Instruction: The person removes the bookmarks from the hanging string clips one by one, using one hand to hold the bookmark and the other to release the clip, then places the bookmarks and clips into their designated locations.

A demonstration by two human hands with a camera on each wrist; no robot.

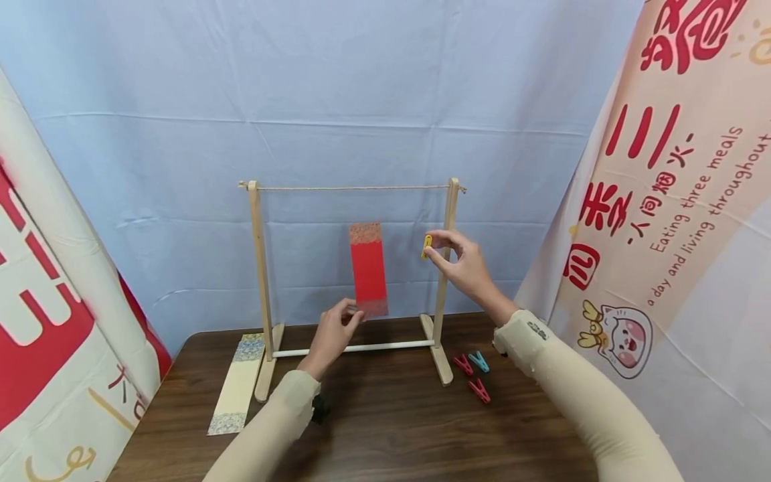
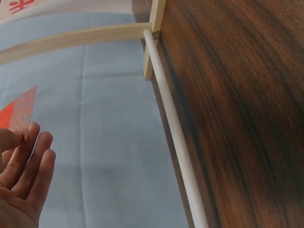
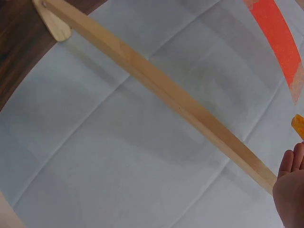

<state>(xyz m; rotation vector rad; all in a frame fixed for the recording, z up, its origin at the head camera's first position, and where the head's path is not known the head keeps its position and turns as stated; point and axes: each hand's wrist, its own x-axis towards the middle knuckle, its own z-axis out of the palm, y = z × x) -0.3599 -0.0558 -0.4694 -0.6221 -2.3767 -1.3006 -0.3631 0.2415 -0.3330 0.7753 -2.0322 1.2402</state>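
Note:
My left hand [image 1: 333, 333] pinches the lower left corner of a red paper strip [image 1: 369, 271] with patterned ends, which stands upright in the air. In the left wrist view, thumb and fingers hold a patterned corner of the strip [image 2: 24, 110]. My right hand [image 1: 465, 264] holds a yellow clothespin [image 1: 427, 246] between thumb and fingertips, to the right of the strip and apart from it. Above both hands a thin string [image 1: 355, 188] runs between the posts of a wooden frame [image 1: 259, 261]. Only part of the clothespin [image 3: 298, 124] shows in the right wrist view.
Two red clothespins [image 1: 479, 390] and a blue one [image 1: 478, 361] lie on the dark wooden table [image 1: 385, 428], right of the frame. Cream paper strips [image 1: 233, 391] with blue patterned ends lie at the left. A white rod [image 1: 385, 347] joins the frame's feet.

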